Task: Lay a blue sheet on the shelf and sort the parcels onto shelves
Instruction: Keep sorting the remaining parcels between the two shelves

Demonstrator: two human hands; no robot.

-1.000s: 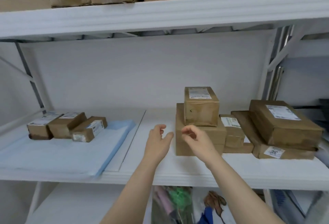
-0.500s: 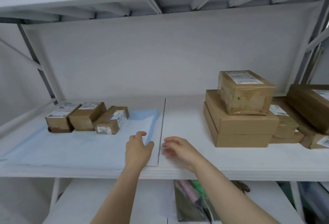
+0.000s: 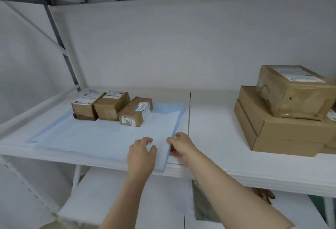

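A pale blue sheet (image 3: pixel 101 136) lies on the left half of the white shelf (image 3: pixel 218 134). Three small brown parcels (image 3: pixel 112 107) stand in a row on its far left part. My left hand (image 3: pixel 141 153) rests flat on the sheet near its front right corner, fingers relaxed. My right hand (image 3: pixel 181 146) pinches the sheet's right edge between thumb and fingers. A stack of larger brown parcels (image 3: pixel 283 116) sits on the shelf's right half, apart from both hands.
A seam (image 3: pixel 189 112) divides the shelf boards just right of the sheet. A grey upright post (image 3: pixel 61 46) stands at the back left. Below the shelf lies a lower white shelf (image 3: pixel 112 197) with a dark bag (image 3: pixel 203 205).
The view swung left and down from the parcel stack. Both hands moved left from the stack to the sheet; the left now rests on it and the right took hold of its right edge.
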